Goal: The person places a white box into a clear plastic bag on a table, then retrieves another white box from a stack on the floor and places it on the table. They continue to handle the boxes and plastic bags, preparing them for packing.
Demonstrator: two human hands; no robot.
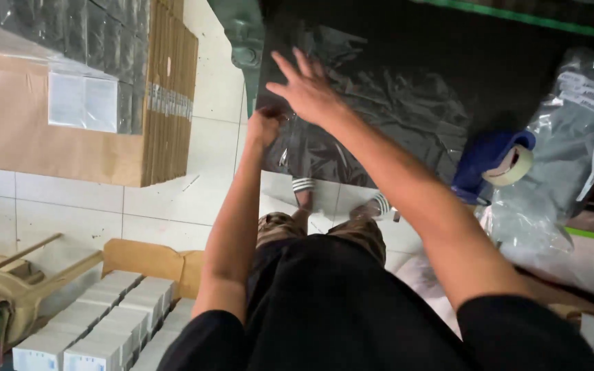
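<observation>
A clear plastic sheet [379, 103] lies crumpled over a black surface [503, 62] in front of me. My left hand [264, 127] is closed on the sheet's near left edge, pinching the plastic. My right hand [307, 86] lies flat on the sheet just beyond it, fingers spread and pressing down. Both arms reach forward over my black shirt and patterned shorts.
A blue tape dispenser [493, 161] with a roll of tape sits at the right, next to clear bags of grey packed items [572, 137]. Flattened cardboard cartons [166, 89] stand at the left. An open carton of several white boxes [104, 323] sits at lower left on the white tiled floor [173, 206].
</observation>
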